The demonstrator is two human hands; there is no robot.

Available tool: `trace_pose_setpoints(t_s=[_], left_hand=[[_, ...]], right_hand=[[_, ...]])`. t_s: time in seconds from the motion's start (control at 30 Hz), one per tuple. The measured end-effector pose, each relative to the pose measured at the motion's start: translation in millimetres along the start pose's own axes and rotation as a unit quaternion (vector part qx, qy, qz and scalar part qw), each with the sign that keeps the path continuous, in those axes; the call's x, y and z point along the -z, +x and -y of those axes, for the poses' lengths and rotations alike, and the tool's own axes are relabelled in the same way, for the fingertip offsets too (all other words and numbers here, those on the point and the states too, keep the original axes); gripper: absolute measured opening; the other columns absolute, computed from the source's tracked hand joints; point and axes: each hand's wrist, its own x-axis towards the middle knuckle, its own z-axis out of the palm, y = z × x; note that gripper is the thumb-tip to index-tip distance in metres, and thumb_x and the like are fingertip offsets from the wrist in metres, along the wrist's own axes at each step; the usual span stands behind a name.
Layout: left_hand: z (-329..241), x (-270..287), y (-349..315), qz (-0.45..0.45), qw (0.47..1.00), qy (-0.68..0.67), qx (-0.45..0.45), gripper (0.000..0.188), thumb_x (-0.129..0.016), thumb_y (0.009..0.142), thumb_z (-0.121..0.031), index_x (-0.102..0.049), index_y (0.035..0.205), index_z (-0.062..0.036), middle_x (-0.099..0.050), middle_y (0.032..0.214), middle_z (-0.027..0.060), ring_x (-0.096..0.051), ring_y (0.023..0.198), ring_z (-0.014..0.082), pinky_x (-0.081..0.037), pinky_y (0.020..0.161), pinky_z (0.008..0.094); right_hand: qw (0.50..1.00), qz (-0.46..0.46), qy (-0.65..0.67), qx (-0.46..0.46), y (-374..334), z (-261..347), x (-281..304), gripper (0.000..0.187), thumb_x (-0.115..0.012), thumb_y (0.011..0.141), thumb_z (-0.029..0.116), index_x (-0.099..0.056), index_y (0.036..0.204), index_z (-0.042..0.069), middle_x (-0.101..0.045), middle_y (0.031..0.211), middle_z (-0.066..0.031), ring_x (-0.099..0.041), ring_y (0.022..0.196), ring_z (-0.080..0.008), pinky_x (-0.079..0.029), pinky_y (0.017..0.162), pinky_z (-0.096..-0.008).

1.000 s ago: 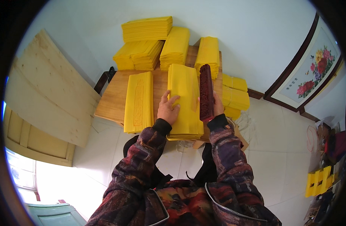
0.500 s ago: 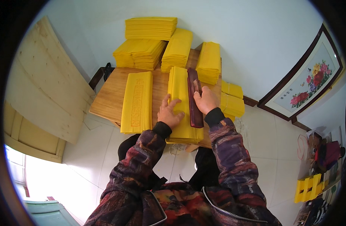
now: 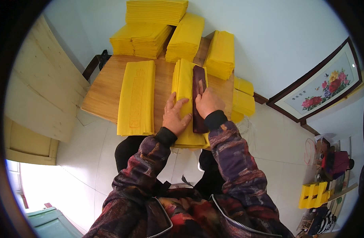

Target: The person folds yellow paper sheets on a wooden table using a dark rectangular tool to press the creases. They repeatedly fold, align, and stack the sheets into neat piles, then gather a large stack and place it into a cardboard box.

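Note:
A long dark red wooden stamp block (image 3: 199,119) lies lengthwise over the right part of a folded yellow paper stack (image 3: 183,81). My right hand (image 3: 209,103) is closed around the raised grip at the block's middle. Just left of the block, my left hand (image 3: 176,117) rests on the paper with its fingers spread. Another yellow paper stack (image 3: 136,89) lies to the left, bearing a faint red framed print down its length. Both stacks reach the near edge of the wooden table (image 3: 104,93).
Several thick yellow paper stacks (image 3: 184,37) stand along the table's far side, by the wall. More yellow bundles (image 3: 243,97) sit lower, beyond the right edge. A wooden board (image 3: 41,79) leans at left; a framed flower picture (image 3: 318,89) stands at right.
My right hand has moved the stamp block slightly left, further onto the paper, and straightened it. My left hand stays spread on the stack. The whole view has shifted a little.

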Motion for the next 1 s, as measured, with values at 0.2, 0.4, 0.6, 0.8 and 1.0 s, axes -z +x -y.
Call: trace_pose_setpoints(t_s=[0.2,0.4,0.6,0.8,1.0], left_hand=[[5,-1,1,0.0,0.998,-0.059,0.002,0.054,-0.066,0.064,-0.017,-0.051,0.116,-0.0162,-0.024,0.137,0.0226,-0.027,0.124,0.0417,-0.027,0.102,0.043],[8,-3,0,0.004,0.999,-0.054,0.008,0.054,-0.064,0.064,-0.017,-0.05,0.116,-0.0152,-0.024,0.137,0.0242,-0.025,0.124,0.0423,-0.025,0.103,0.0439],[8,-6,1,0.008,1.0,-0.024,0.001,0.054,-0.062,0.065,-0.019,-0.049,0.117,-0.0142,-0.024,0.135,0.0245,-0.027,0.123,0.0421,-0.026,0.102,0.0415],[13,-4,7,0.025,0.999,-0.023,0.012,0.054,-0.062,0.066,-0.019,-0.048,0.118,-0.0145,-0.021,0.136,0.0245,-0.025,0.125,0.0415,-0.029,0.101,0.0404],[21,2,14,0.063,0.996,-0.055,0.019,0.049,-0.064,0.073,-0.021,-0.049,0.119,-0.0162,-0.018,0.137,0.0247,-0.024,0.127,0.0393,-0.032,0.1,0.0388]], right_hand=[[0.999,-0.026,0.004,0.023,1,5,-8,0.032,-0.05,0.081,0.031,-0.054,0.09,0.0,-0.061,0.084,-0.0222,-0.058,0.078,-0.039,-0.046,0.069,-0.0475],[1.0,-0.002,-0.001,0.005,0,4,-7,0.032,-0.049,0.082,0.032,-0.052,0.089,0.001,-0.061,0.083,-0.0223,-0.058,0.078,-0.0394,-0.046,0.069,-0.0477],[0.999,-0.038,0.014,0.01,2,0,-12,0.034,-0.049,0.082,0.031,-0.053,0.09,-0.001,-0.06,0.086,-0.0234,-0.058,0.082,-0.0388,-0.045,0.072,-0.0475],[0.976,-0.055,0.21,0.034,18,-38,-12,0.035,-0.05,0.082,0.031,-0.055,0.095,-0.001,-0.06,0.086,-0.0215,-0.058,0.082,-0.0344,-0.045,0.072,-0.0431],[0.578,-0.026,0.815,-0.023,-13,-127,-5,0.032,-0.046,0.09,0.03,-0.057,0.096,0.001,-0.059,0.086,-0.0077,-0.057,0.073,-0.0168,-0.046,0.064,-0.0288]])
